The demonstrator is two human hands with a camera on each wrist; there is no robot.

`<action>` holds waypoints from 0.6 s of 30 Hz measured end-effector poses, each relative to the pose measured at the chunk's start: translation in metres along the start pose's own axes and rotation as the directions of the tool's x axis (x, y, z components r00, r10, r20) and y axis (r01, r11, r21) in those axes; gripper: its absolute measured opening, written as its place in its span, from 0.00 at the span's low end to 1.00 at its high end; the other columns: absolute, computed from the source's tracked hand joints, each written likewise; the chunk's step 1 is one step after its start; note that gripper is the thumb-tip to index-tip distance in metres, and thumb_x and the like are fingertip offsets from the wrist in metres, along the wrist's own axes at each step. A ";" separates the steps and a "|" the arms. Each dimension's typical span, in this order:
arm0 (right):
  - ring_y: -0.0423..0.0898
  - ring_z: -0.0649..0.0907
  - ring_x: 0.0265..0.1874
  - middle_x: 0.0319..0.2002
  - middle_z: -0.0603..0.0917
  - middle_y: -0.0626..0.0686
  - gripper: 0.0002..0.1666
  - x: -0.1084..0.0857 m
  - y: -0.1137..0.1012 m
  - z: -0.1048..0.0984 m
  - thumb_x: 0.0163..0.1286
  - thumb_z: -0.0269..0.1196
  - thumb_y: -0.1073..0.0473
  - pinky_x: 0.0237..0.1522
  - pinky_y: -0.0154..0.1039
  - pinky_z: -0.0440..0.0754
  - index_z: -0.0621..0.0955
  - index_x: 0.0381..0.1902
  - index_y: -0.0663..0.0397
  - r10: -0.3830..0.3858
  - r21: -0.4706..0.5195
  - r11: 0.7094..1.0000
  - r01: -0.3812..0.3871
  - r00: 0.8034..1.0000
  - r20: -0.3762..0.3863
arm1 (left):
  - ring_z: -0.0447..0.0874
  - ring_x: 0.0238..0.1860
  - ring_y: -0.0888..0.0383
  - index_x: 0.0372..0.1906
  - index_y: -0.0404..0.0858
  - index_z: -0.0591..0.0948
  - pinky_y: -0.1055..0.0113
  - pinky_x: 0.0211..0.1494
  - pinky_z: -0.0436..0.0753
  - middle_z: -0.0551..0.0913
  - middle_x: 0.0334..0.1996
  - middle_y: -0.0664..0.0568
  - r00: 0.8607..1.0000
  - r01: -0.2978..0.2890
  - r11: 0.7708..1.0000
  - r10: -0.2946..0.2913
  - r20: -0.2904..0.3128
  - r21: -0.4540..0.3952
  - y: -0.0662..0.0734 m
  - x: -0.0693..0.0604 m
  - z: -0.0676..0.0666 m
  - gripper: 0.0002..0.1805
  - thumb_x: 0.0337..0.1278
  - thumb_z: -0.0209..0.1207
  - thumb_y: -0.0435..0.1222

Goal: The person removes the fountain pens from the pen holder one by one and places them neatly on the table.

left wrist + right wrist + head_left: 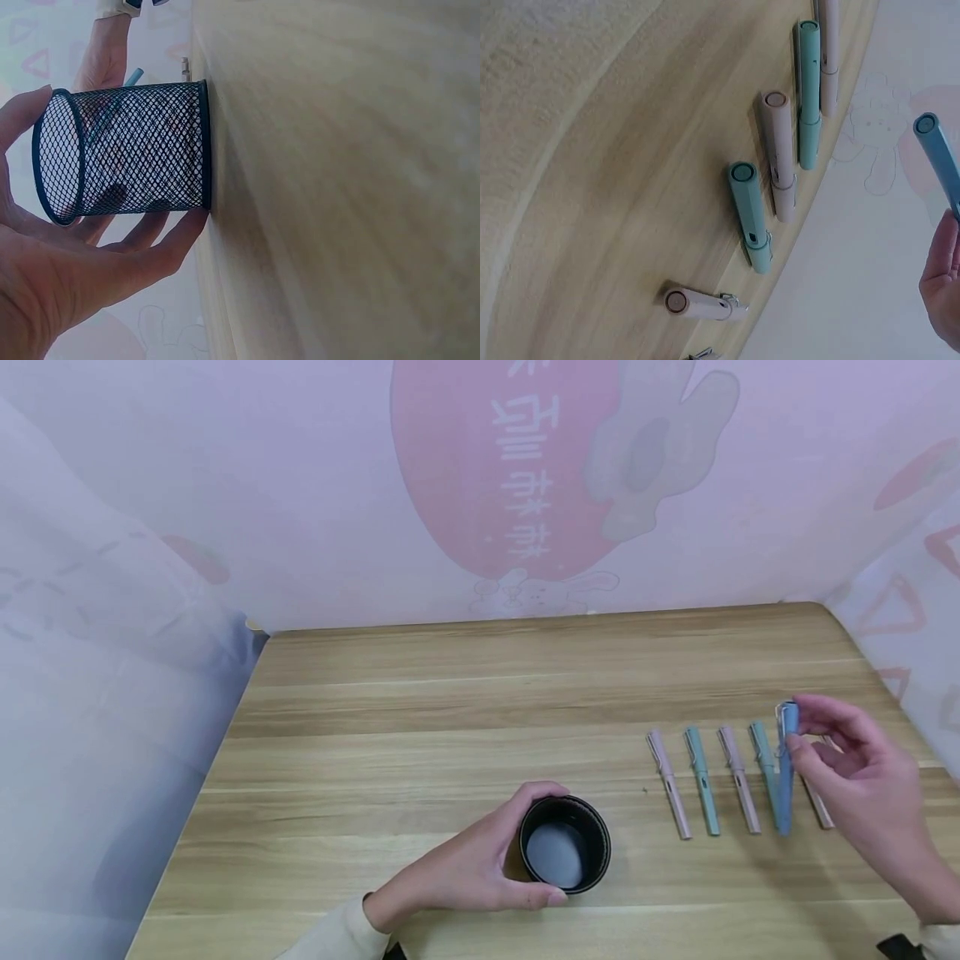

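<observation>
My left hand holds a black mesh pen holder, thumb on the near side and fingers round the far side. In the left wrist view the mesh holder has its base on the table. A blue pen is pinched between the thumb and fingers of my right hand, raised and roughly upright over the row of pens. In the right wrist view this blue pen is apart from the wood. Left of it lie a teal pen and a lilac pen. My right hand partly hides a pale pen.
Further left in the row lie another teal pen and another lilac pen. They rest on a wooden table. A printed pale curtain hangs behind the table's far edge and along both sides.
</observation>
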State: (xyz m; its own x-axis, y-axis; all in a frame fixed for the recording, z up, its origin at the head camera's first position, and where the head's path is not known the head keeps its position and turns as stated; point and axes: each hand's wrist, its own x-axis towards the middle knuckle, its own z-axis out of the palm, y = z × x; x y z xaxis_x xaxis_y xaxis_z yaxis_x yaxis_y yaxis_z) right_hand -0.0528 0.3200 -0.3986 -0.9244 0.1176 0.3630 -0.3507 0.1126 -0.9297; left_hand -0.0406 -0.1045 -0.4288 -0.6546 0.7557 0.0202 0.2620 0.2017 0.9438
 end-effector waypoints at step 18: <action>0.38 0.84 0.49 0.54 0.86 0.48 0.28 0.015 0.010 -0.031 0.68 0.61 0.86 0.46 0.23 0.83 0.80 0.66 0.74 0.015 -0.282 0.959 -0.017 1.000 -0.009 | 0.73 0.73 0.54 0.82 0.61 0.57 0.55 0.76 0.73 0.73 0.73 0.58 1.000 0.005 1.000 -0.005 0.000 -0.006 0.000 0.000 0.001 0.49 0.66 0.76 0.50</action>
State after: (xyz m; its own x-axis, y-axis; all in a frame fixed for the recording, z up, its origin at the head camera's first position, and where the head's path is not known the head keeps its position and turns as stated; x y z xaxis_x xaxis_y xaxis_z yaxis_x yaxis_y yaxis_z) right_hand -0.0651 0.3535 -0.4004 -0.9283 0.1280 0.3491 -0.2780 0.3842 -0.8804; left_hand -0.0399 -0.1042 -0.4289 -0.6557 0.7549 0.0150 0.2540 0.2018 0.9459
